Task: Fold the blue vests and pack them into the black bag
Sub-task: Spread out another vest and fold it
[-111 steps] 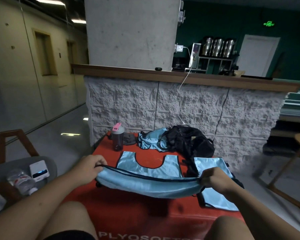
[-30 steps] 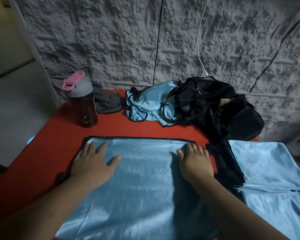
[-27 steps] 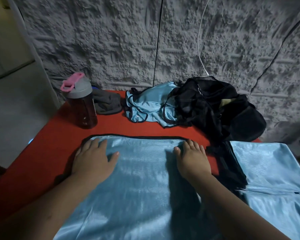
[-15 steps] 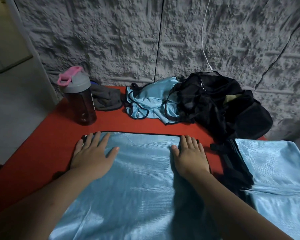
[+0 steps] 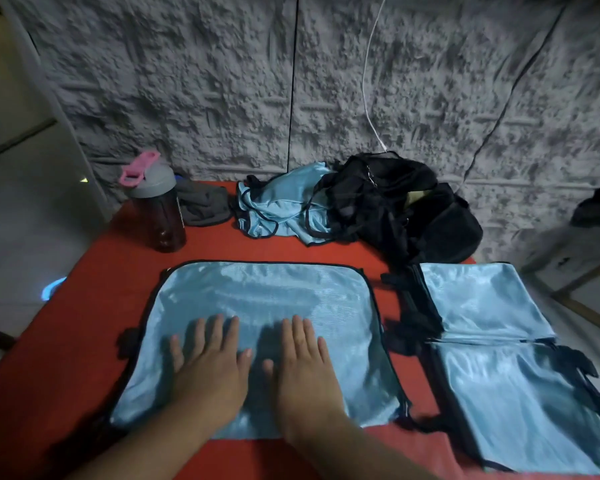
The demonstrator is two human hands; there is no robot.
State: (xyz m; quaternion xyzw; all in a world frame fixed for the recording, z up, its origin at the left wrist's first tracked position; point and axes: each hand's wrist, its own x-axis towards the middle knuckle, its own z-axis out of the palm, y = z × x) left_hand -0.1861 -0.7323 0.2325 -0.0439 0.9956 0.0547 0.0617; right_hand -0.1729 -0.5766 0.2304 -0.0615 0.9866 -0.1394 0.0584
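The vest (image 5: 264, 306) lies folded once on the red mat (image 5: 66, 341), under my left hand (image 5: 208, 372) and right hand (image 5: 303, 368), fingers spread flat, holding nothing. Two folded vests (image 5: 492, 341) wait beside it. I judge a crumpled vest (image 5: 281, 209) remains, and the bag (image 5: 402, 206) is not yet packed.

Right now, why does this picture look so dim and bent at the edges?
Head view: weak room light, so the hands cast soft shadows on the shiny blue vest; its sheen shows pale glare; the wide lens bows the grey wall; slight blur throughout.
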